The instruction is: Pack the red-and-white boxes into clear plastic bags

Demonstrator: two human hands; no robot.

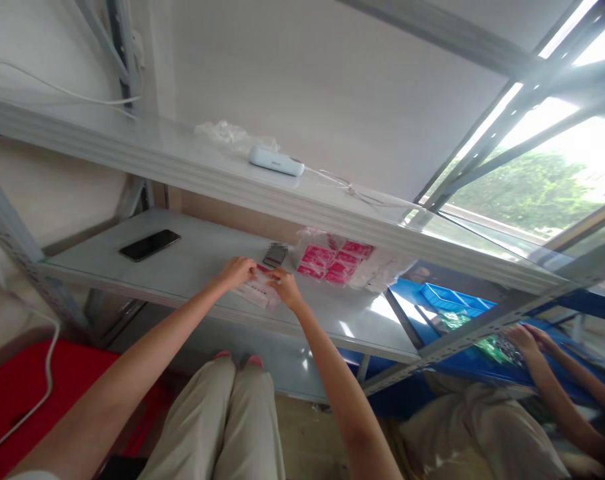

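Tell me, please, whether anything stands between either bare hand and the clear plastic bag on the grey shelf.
Nothing visible does: the left hand and right hand both pinch the clear plastic bag near its far edge. The small dark rectangular object lies just beyond them, and the pink rectangular packets sit to the right.

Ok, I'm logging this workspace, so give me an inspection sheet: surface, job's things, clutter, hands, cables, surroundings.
Surface: grey lower shelf, glossy, light glinting at right.
Job's things: clear bag at the hands; pink packets in plastic to its right.
Clutter: dark phone at left; crumpled plastic and pale device on the upper shelf.
Hands: left hand and right hand at the bag's far edge; grip unclear.
Cables: white cord by the device; white cable over the red stool.
Surroundings: window and another person's hands at right.
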